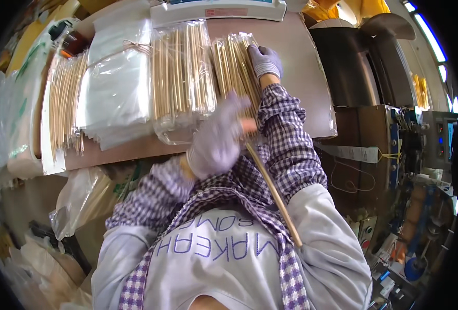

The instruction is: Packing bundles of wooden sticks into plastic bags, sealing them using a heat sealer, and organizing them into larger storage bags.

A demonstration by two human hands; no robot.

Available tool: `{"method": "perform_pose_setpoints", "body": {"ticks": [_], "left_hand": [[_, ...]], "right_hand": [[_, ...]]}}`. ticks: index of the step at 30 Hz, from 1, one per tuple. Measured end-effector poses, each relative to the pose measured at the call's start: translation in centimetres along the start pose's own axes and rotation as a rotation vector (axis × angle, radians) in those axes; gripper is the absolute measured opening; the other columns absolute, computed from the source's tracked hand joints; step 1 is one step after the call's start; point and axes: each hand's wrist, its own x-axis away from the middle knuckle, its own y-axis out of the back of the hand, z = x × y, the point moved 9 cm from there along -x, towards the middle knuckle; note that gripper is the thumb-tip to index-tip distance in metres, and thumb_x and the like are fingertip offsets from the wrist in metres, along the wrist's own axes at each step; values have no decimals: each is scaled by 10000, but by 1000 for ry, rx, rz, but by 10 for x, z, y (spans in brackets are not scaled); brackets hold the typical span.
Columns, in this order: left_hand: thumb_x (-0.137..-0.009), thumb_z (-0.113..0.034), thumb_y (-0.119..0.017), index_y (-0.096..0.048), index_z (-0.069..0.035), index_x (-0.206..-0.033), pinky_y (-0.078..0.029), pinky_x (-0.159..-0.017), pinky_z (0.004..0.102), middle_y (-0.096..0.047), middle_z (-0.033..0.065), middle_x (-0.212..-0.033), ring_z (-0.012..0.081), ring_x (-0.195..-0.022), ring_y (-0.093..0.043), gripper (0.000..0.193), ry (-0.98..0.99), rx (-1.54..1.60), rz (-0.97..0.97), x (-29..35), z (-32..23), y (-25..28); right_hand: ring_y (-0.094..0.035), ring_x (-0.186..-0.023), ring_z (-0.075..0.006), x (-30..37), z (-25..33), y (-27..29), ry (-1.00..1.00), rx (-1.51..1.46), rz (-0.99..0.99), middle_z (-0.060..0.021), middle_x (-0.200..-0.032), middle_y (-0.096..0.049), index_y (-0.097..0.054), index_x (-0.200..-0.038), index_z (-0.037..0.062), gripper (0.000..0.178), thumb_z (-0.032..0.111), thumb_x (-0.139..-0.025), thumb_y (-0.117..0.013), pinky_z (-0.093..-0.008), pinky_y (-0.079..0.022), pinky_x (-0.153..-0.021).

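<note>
My right hand (pixel 265 61), in a lilac glove, is closed on the right edge of a packet of thin wooden sticks (pixel 234 67) near its far end. Lower and to the left, my gloved left hand (pixel 216 139) is smeared by motion over the near end of that packet; a bare fingertip shows. Below its fingertips a long, thin pale stick (pixel 275 196) slants in front of my chest and right arm. I cannot tell whether the left hand holds it. Beside the left hand lies a wider clear bag of wooden sticks (pixel 182 72).
Left of the sticks lie a tied stack of clear plastic bags (pixel 116 82) and another row of sticks (pixel 66 101). A white device (pixel 218 10) stands at the table's far edge. Right of the table (pixel 304 67) is a dark metal container (pixel 342 67); a plastic bag (pixel 81 196) hangs lower left.
</note>
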Motion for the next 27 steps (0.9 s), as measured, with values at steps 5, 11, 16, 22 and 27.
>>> {"method": "perform_pose_setpoints", "body": {"ticks": [5, 11, 16, 22, 27], "left_hand": [[-701, -276, -651, -512, -67, -950, -262, -1020, 453, -428, 196, -1239, 339, -1221, -344, 353, -102, 118, 332, 10, -55, -43], [-854, -291, -489, -417, 68, -1141, -464, -815, 369, -489, 223, -1121, 294, -951, -547, 466, 866, 469, 22, -8, 56, -32], [-790, -399, -515, -268, 116, -1254, -220, -1045, 364, -230, 297, -1335, 352, -1265, -232, 736, 952, 142, -45, 10, 102, -7], [-749, -468, -542, -345, 139, -1210, -358, -923, 371, -443, 283, -1197, 342, -1129, -435, 787, 1339, 353, -68, -5, 158, -45], [-766, -559, -537, -449, 60, -1193, -364, -901, 291, -523, 169, -1155, 232, -1070, -483, 757, 1273, 881, -279, -18, 184, -77]], "right_hand": [[-522, -1044, -264, 1, 2, 0, 35, 6, -21, -89, -1159, -535, -602, -1075, 161, 499, 529, -760, -483, -354, -401, -895], [-548, -920, -206, -35, -31, -5, 222, -488, 210, -135, -995, -607, -599, -1032, 5, 511, 436, -758, -595, -289, -410, -826], [-532, -1014, -281, -9, -39, 9, 229, -296, 210, -190, -1085, -564, -506, -1141, -21, 635, 489, -766, -561, -319, -402, -874], [-515, -1047, -357, 27, -9, 13, 210, -205, 203, -263, -1116, -523, -377, -1229, -61, 837, 589, -730, -544, -362, -398, -894], [-560, -964, -313, 10, 5, -3, 71, -324, 298, -244, -996, -579, -502, -1059, -124, 810, 570, -660, -633, -322, -438, -812]]}}
